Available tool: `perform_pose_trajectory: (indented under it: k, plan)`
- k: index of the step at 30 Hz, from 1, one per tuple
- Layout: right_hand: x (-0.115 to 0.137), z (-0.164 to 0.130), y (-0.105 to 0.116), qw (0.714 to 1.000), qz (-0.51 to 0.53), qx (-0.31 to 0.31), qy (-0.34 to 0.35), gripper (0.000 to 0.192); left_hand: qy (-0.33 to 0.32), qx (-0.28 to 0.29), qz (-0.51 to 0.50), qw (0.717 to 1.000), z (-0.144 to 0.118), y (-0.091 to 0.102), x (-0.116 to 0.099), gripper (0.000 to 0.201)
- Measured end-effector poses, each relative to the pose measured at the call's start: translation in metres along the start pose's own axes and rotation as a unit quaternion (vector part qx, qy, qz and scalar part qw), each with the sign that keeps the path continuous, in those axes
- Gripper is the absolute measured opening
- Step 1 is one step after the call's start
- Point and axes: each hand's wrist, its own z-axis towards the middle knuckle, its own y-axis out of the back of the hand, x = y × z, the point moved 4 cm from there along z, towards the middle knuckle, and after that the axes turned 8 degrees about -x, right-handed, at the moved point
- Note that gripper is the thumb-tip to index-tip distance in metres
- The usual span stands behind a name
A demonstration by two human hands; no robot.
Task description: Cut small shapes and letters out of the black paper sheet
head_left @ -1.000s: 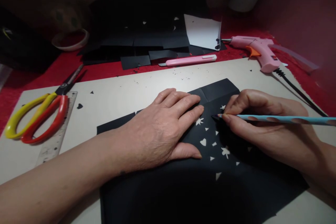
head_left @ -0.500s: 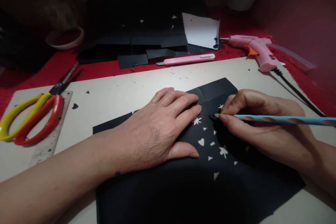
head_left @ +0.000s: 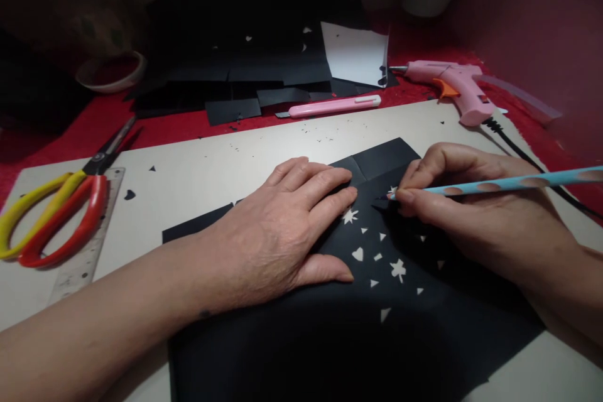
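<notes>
On the black paper point(head_left: 330, 326), your left hand point(head_left: 277, 232) presses flat, fingers spread. Your right hand point(head_left: 452, 201) pinches a blue pencil point(head_left: 494, 185). Several star and heart cut-outs point(head_left: 377, 251) are done; much paper remains plain.

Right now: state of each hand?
Left hand: open, flat on the black paper.
Right hand: closed on the blue pencil, tip at the paper.

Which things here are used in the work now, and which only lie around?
In use: left hand flat on black paper; right hand holding blue pencil.

Lying about: scissors, ruler, pink knife, glue gun, black scraps.
</notes>
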Motion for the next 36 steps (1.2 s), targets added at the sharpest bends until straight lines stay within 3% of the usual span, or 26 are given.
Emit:
perform_pose_trajectory:
  k: [8, 13, 26, 32, 36]
  plan:
    - [-0.0001, 0.0078, -0.0022, 0.999, 0.039, 0.013, -0.02, 0.026, -0.001, -0.016, 0.002, 1.0, -0.004, -0.0052, 0.0018, 0.08]
    - [-0.0012, 0.0083, -0.0021, 0.998, 0.061, 0.022, -0.02, 0.027, -0.002, 0.006, -0.006, 1.0, -0.0026, -0.0021, 0.0015, 0.078]
    - [0.0016, 0.0062, -0.0048, 0.999, 0.039, 0.025, -0.022, 0.022, -0.007, 0.0, -0.005, 1.0, -0.0027, -0.0021, 0.0011, 0.079]
    - [0.0046, -0.001, -0.0046, 0.996, -0.046, 0.041, 0.072, 0.016, -0.003, -0.005, -0.008, 1.0, -0.0041, -0.0036, 0.0025, 0.08]
    - [0.0049, -0.0008, -0.0063, 0.993, -0.062, 0.043, 0.095, 0.017, -0.003, -0.001, -0.008, 1.0, -0.0032, -0.0033, 0.0017, 0.081]
